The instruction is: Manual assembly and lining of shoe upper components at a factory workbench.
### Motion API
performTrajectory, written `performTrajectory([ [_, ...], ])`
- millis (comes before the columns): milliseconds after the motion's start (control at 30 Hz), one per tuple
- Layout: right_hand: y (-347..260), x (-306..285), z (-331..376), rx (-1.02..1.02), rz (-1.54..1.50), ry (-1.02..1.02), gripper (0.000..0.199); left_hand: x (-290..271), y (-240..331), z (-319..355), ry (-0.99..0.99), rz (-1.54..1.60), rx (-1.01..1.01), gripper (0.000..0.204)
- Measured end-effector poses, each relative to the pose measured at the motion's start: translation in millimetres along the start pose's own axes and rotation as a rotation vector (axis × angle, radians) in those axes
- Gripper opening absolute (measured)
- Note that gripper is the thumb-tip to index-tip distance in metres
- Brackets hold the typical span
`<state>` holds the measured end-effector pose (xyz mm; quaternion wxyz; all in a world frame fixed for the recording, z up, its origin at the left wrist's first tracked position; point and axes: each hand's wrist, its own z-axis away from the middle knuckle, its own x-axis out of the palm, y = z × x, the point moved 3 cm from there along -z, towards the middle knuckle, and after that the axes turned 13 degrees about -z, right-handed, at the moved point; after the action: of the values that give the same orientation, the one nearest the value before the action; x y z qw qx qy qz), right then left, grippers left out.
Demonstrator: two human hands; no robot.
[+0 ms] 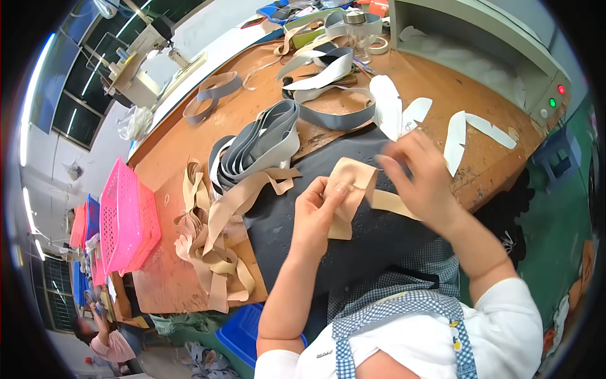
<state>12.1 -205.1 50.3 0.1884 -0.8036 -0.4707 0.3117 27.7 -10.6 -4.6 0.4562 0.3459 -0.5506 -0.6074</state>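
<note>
My left hand (320,211) is closed on a beige fabric strip (355,174), its thumb pressed on the front. The strip is folded over, and one end hangs below my fingers. Another beige length (394,203) runs from it toward the right and passes behind my right hand (420,180). That hand is raised just right of the strip, fingers curled and smeared by motion, so its grip is unclear. Both hands are above a black mat (284,237) at the table's near edge.
On the wooden table (161,284), beige strips (211,234) and grey bands (262,142) are heaped to the left. White cut pieces (464,136) lie at the right, near a grey box with lit buttons (480,63). A glass jar (357,35) stands behind; pink baskets (129,221) are far left.
</note>
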Motion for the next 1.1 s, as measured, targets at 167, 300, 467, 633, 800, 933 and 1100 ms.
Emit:
performTrajectory([
  [167,-2.2,2.3,62.3,1.027,-0.836,-0.170,0.025,26.3,2.5,12.7,0.096,-0.067,0.072,0.014],
  [300,28.1,-12.2,70.5,1.180,-1.180,-0.264,0.035,38.1,-0.2,9.4,0.022,-0.167,0.216,0.011],
  [467,16.5,-29.7,75.2,1.321,-1.629,-0.161,0.044,27.2,14.6,-23.1,-0.257,-0.275,0.230,0.007],
  [633,17.4,-53.2,92.1,1.244,-1.620,-0.038,0.032,-8.1,26.5,-127.0,0.224,-1.229,0.757,0.033],
  [800,-17.4,-85.1,59.4,0.885,-1.418,-0.100,0.031,-53.6,0.0,-193.2,0.235,-1.649,0.832,0.030],
  [933,-20.0,-96.0,47.9,0.839,-1.376,-0.115,0.020,-56.8,-4.8,-194.2,0.145,-1.549,0.911,0.017],
  [1100,9.0,-30.6,80.5,1.389,-1.350,0.108,0.019,-17.3,40.6,-161.1,0.119,-1.186,0.806,0.014],
])
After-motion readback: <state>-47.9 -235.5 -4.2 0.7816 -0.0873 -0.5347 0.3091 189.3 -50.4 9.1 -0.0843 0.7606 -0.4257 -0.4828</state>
